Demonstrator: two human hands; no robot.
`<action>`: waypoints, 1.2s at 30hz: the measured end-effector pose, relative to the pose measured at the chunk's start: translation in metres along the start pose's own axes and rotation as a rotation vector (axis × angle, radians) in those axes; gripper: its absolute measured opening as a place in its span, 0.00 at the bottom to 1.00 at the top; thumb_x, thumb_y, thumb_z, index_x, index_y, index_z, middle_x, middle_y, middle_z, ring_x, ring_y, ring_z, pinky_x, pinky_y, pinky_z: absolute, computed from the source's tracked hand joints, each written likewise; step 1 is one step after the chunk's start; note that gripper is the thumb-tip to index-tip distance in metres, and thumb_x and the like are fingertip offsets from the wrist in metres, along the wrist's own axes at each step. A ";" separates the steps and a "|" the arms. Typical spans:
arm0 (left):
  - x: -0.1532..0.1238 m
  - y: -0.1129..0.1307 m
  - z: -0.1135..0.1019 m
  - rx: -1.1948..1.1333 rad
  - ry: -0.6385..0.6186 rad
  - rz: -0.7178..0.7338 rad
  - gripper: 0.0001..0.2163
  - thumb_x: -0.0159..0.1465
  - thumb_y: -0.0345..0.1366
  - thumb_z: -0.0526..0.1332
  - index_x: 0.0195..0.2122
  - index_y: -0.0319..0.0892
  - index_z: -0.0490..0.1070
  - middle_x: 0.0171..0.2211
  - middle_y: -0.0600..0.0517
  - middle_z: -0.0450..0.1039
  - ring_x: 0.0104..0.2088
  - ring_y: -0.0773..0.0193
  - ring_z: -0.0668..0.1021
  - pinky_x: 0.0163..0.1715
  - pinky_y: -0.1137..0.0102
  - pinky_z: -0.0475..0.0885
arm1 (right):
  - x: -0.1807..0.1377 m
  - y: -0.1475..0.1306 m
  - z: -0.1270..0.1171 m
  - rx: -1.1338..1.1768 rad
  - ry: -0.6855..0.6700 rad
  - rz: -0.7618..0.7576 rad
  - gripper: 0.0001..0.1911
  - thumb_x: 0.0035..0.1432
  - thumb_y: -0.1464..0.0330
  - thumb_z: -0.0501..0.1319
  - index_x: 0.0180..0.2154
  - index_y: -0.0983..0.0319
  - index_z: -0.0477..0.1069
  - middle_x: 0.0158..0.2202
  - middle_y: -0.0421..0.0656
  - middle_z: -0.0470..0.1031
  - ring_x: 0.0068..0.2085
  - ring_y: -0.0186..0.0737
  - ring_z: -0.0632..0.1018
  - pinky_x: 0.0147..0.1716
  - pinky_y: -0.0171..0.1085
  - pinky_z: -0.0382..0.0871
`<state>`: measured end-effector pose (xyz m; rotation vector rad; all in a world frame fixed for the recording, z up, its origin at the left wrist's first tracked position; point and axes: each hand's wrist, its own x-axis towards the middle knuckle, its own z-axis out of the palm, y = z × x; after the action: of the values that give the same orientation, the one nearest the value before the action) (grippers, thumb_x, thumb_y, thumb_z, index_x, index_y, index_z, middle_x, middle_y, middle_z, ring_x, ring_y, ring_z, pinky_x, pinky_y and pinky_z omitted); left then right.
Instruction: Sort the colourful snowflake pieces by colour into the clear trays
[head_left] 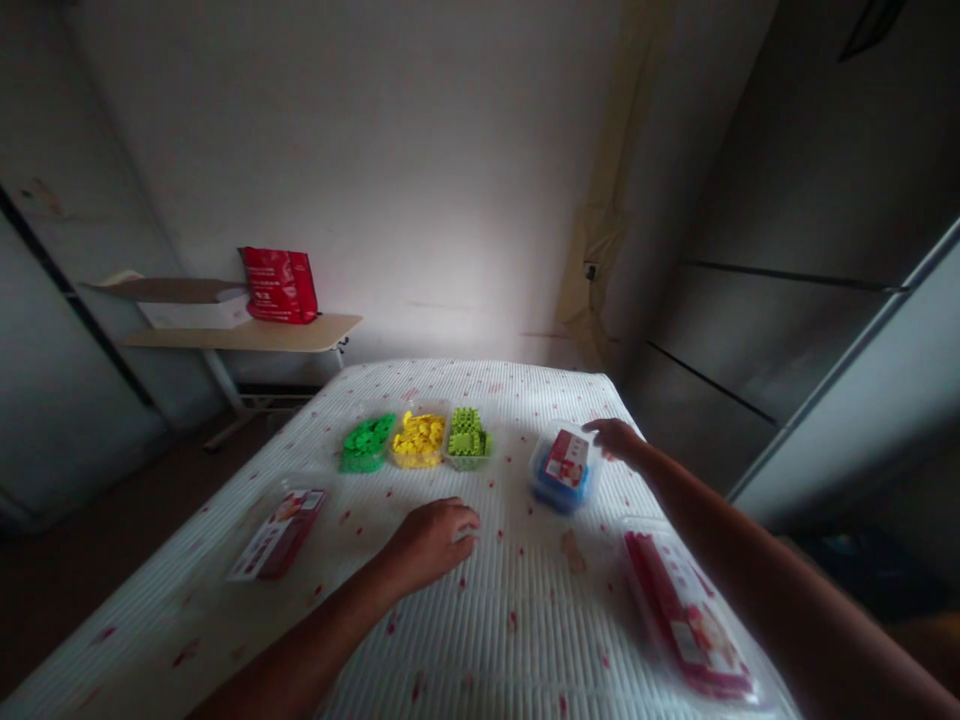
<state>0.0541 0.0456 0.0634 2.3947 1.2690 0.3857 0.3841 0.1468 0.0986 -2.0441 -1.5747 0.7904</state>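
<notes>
My right hand (pixel 616 440) grips the far right edge of a clear plastic box (pixel 566 463), which has a red and white label and blue pieces inside. Over the middle of the table hovers my left hand (pixel 436 540), its fingers loosely curved, thumb apart from them, with nothing visible between. Beyond it is a row of clear tubs, holding green pieces (pixel 367 442), yellow pieces (pixel 418 438) and lime-green blocks (pixel 466 438).
A labelled plastic box with dark red contents (pixel 279 533) lies at left, and a long box with magenta contents (pixel 686 615) at near right. The table (pixel 480 620) has a ribbed, red-flecked cover. A red bag (pixel 279 287) stands on a side table (pixel 300 335).
</notes>
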 end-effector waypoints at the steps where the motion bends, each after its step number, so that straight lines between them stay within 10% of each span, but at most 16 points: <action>1: 0.001 -0.003 0.001 -0.002 0.009 -0.005 0.10 0.55 0.33 0.54 0.35 0.44 0.73 0.34 0.53 0.73 0.36 0.66 0.74 0.37 0.74 0.65 | 0.006 0.007 -0.009 -0.010 0.028 0.012 0.24 0.45 0.82 0.52 0.45 0.66 0.71 0.13 0.35 0.64 0.14 0.27 0.64 0.15 0.28 0.58; 14: -0.011 -0.060 -0.041 0.438 0.422 -0.243 0.11 0.60 0.35 0.52 0.37 0.44 0.73 0.37 0.49 0.73 0.41 0.60 0.72 0.44 0.67 0.64 | 0.021 0.067 -0.057 -0.076 0.022 0.023 0.20 0.43 0.76 0.57 0.42 0.66 0.75 0.12 0.36 0.64 0.14 0.27 0.62 0.14 0.28 0.53; 22: -0.021 -0.101 -0.063 0.622 0.370 -0.535 0.14 0.56 0.36 0.55 0.43 0.44 0.70 0.43 0.48 0.71 0.45 0.55 0.69 0.42 0.63 0.63 | 0.036 0.084 -0.064 -0.235 -0.021 -0.114 0.20 0.44 0.73 0.55 0.41 0.65 0.74 0.23 0.43 0.76 0.21 0.35 0.73 0.20 0.31 0.63; 28: -0.011 -0.103 -0.070 0.563 0.263 -0.567 0.09 0.57 0.37 0.54 0.37 0.46 0.72 0.41 0.49 0.72 0.46 0.57 0.68 0.42 0.65 0.62 | 0.047 0.059 -0.064 -0.558 0.304 -0.262 0.16 0.47 0.68 0.58 0.40 0.63 0.75 0.34 0.48 0.78 0.34 0.44 0.78 0.30 0.36 0.68; 36: -0.004 -0.111 -0.075 0.530 0.258 -0.641 0.14 0.62 0.37 0.47 0.36 0.43 0.72 0.40 0.46 0.71 0.44 0.55 0.69 0.35 0.66 0.64 | 0.030 -0.034 -0.035 -0.437 0.366 -0.513 0.14 0.49 0.68 0.58 0.39 0.60 0.76 0.36 0.44 0.79 0.35 0.40 0.78 0.33 0.33 0.69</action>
<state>-0.0599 0.1147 0.0772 2.1789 2.3993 0.1728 0.3890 0.1846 0.1411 -1.7724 -2.0328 -0.1202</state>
